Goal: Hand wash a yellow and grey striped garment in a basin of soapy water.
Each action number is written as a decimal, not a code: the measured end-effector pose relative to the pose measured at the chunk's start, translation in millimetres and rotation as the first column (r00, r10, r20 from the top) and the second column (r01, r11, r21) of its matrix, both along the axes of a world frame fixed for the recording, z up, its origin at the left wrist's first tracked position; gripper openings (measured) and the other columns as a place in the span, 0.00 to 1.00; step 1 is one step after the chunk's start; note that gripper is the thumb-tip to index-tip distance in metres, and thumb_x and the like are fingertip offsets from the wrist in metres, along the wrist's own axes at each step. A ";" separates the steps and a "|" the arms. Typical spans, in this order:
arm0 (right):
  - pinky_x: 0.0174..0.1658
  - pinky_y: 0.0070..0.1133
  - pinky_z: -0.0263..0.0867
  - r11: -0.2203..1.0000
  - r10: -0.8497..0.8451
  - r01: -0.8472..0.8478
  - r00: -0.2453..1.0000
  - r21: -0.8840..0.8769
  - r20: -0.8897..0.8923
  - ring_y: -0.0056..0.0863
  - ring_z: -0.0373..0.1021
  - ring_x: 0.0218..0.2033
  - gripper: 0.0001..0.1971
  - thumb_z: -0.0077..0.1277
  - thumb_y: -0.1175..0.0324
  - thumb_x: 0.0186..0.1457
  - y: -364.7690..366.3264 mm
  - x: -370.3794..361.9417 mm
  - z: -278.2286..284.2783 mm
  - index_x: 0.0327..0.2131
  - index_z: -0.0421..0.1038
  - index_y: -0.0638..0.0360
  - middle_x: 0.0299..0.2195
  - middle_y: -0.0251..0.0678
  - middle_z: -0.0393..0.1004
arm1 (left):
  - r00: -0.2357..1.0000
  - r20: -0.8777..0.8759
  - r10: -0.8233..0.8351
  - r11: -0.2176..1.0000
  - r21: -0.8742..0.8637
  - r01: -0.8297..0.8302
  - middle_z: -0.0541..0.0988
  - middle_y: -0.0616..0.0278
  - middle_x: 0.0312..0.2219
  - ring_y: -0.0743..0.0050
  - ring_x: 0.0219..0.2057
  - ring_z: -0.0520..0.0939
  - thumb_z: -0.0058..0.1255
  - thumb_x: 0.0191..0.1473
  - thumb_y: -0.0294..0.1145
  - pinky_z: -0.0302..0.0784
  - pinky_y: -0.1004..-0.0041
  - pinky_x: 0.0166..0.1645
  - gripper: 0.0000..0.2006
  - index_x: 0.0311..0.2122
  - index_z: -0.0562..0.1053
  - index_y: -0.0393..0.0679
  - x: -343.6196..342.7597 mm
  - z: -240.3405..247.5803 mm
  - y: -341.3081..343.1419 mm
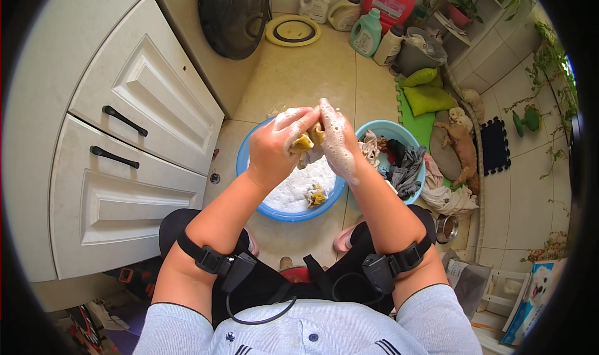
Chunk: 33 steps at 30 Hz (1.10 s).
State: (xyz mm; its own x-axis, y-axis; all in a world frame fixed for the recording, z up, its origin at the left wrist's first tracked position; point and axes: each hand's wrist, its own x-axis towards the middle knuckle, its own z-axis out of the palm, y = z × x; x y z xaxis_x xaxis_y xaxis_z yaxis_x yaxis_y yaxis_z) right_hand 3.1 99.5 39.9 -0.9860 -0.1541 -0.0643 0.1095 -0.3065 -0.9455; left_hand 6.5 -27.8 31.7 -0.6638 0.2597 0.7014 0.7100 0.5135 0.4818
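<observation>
My left hand and my right hand are raised over a blue basin of white suds. Both are closed around a crumpled yellow and grey-white cloth, bunched between them. Lather coats the fingers and the back of my right hand. Below, a wet yellow patch of cloth pokes out of the foam; whether it joins the part I hold cannot be made out. Just right of that basin stands a light blue basin with a heap of dark and pale clothes.
White cabinets line the left. Bottles and a yellow folded basin sit at the back. On the right, a dog lies beside a green mat, with pale cloth and a metal bowl nearer me.
</observation>
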 end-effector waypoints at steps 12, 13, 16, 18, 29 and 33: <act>0.11 0.16 0.53 0.998 0.019 -0.015 0.999 -0.063 0.051 0.19 0.58 0.11 0.16 0.31 0.57 0.58 0.5 -1.3 -4.6 0.29 0.63 0.60 0.16 0.31 0.62 | 1.000 0.001 -0.027 1.000 0.016 0.027 0.75 0.57 0.35 0.60 0.34 0.76 0.52 0.30 0.15 0.72 0.73 0.37 0.25 0.40 0.72 0.46 -0.9 1.0 0.4; 0.11 0.16 0.53 0.998 0.019 -0.015 0.999 -0.063 0.051 0.19 0.58 0.11 0.16 0.31 0.57 0.58 0.6 -1.2 -4.1 0.29 0.63 0.60 0.16 0.31 0.62 | 1.000 -0.008 -0.023 1.000 0.013 0.023 0.75 0.57 0.35 0.60 0.34 0.76 0.52 0.30 0.15 0.72 0.73 0.37 0.25 0.40 0.72 0.46 -1.4 0.6 0.4; 0.11 0.17 0.53 0.997 0.023 -0.018 0.997 -0.080 0.068 0.20 0.57 0.10 0.17 0.31 0.57 0.58 0.5 -1.0 -2.9 0.28 0.63 0.60 0.15 0.32 0.62 | 1.000 -0.010 -0.019 1.000 0.011 0.019 0.75 0.57 0.35 0.61 0.34 0.76 0.52 0.30 0.15 0.73 0.73 0.37 0.25 0.40 0.72 0.46 -1.6 0.2 0.5; 0.10 0.17 0.54 0.998 0.006 -0.003 0.999 -0.058 0.042 0.21 0.57 0.10 0.18 0.30 0.56 0.58 0.4 -0.9 -3.5 0.26 0.64 0.61 0.14 0.33 0.62 | 1.000 -0.004 -0.018 1.000 0.011 0.018 0.75 0.57 0.35 0.61 0.34 0.76 0.52 0.30 0.15 0.73 0.73 0.36 0.25 0.40 0.72 0.46 -1.5 0.1 0.3; 0.09 0.17 0.55 0.995 -0.009 0.016 0.997 -0.094 0.078 0.24 0.60 0.09 0.20 0.29 0.55 0.57 -1.6 0.4 0.2 0.27 0.64 0.62 0.16 0.36 0.64 | 0.980 -0.169 0.104 0.979 -0.157 -0.131 0.75 0.62 0.33 0.65 0.29 0.77 0.53 0.29 0.22 0.73 0.74 0.29 0.25 0.40 0.72 0.51 1.4 3.4 0.8; 0.08 0.17 0.54 0.997 0.016 -0.012 0.998 -0.079 0.053 0.24 0.59 0.09 0.20 0.29 0.55 0.57 1.8 -2.3 -7.0 0.27 0.64 0.62 0.15 0.36 0.64 | 0.967 -0.231 0.107 0.971 -0.187 -0.152 0.75 0.64 0.34 0.68 0.27 0.76 0.52 0.33 0.27 0.72 0.75 0.28 0.24 0.43 0.71 0.53 -1.6 0.1 -0.2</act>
State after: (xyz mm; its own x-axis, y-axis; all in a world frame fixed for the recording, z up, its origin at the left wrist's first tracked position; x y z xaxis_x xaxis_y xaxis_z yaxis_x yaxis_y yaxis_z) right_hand 0.8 101.3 33.0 -0.9791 -0.1748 -0.1043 0.1644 -0.3772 -0.9114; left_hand 4.8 -28.1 31.8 -0.5382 0.3326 0.7745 0.7072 0.6781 0.2002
